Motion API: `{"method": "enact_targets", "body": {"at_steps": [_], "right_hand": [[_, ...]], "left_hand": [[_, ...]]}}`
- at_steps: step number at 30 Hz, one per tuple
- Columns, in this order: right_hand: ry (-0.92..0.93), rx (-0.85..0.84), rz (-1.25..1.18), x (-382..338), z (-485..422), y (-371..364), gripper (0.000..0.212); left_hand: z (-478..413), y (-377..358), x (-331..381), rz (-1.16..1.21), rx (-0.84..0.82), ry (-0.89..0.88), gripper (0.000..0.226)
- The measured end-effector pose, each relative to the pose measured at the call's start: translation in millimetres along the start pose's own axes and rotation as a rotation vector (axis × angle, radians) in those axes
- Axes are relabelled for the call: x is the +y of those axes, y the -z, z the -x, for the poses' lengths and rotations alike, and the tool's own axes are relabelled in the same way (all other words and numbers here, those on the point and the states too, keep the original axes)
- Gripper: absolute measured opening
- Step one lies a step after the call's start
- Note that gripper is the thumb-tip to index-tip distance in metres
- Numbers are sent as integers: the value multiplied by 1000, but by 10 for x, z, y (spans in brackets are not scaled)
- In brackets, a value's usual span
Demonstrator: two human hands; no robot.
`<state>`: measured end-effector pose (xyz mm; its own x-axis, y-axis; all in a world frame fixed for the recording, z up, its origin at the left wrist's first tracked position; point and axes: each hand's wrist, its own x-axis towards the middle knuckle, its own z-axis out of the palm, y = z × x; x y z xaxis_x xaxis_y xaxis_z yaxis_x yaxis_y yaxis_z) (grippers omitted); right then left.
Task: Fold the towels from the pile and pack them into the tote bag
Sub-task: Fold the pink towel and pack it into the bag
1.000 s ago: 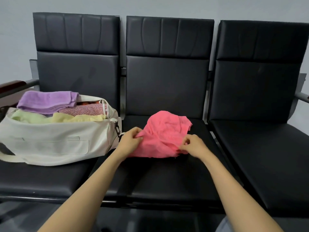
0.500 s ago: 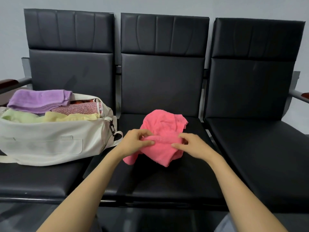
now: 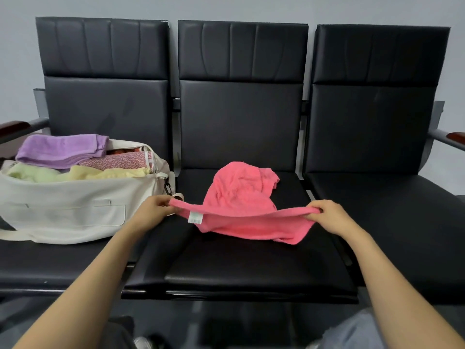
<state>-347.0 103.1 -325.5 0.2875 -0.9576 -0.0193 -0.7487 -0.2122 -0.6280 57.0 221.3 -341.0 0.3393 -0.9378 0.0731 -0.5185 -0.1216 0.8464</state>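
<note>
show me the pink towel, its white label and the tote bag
pink towel (image 3: pixel 241 195): head view, bunched middle of the cloth
white label (image 3: pixel 195 217): head view, centre of the tag
tote bag (image 3: pixel 63 210): head view, bare front wall

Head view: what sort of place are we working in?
Likely a waiting room or lobby: a row of three linked black padded seats, wood-topped armrests only at the ends, and a bare grey wall behind.

Black three-seat bench (image 3: pixel 377 210): cream tote bag (image 3: pixel 75 212) on left seat, pink towel (image 3: pixel 241 195) on middle seat.
</note>
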Motion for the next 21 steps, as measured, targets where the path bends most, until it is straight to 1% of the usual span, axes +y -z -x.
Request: {"method": "enact_targets", "body": {"at_steps": [1,3,4,5,6,9,12,14,16,17,18,19,20,21], "right_hand": [[-35,4,-95,13,16,1,10],[-107,7,-465,-44,73,9,10],[-124,-6,-642,-99,108,20,10],[-125,-32,-764,-157,147,36,10],[-112,-73,-835,-230,208,64,10],[3,-198,-901,-399,368,186,12],[55,-275,-900,-505,369,407,15],[8,-324,-806,-555,218,498,18],[-120,-349,-713,-594,-36,490,22],[-181,-330,-678,-609,-192,451,25],[-217,-269,-649,-640,-340,423,26],[-214,-159,-629,-685,-496,420,25],[-165,-21,-656,-759,-631,454,19],[-77,125,-718,-870,-746,536,14]], "left_hand": [[35,-25,5,150,27,39,9],[108,-102,32,335,55,61,12],[137,-127,64,361,61,40,14],[176,-140,124,377,67,11,17],[208,-135,186,391,77,-24,21],[294,-16,440,474,43,-106,30],[222,176,677,519,-75,-110,26],[42,249,775,447,-89,-65,22],[-190,243,806,382,-69,33,19],[-334,216,793,359,-69,89,19],[-479,178,779,329,-59,118,19],[-634,162,787,267,-11,106,20],[-765,177,862,208,88,62,22],[-876,217,1000,181,238,-2,24]]}}
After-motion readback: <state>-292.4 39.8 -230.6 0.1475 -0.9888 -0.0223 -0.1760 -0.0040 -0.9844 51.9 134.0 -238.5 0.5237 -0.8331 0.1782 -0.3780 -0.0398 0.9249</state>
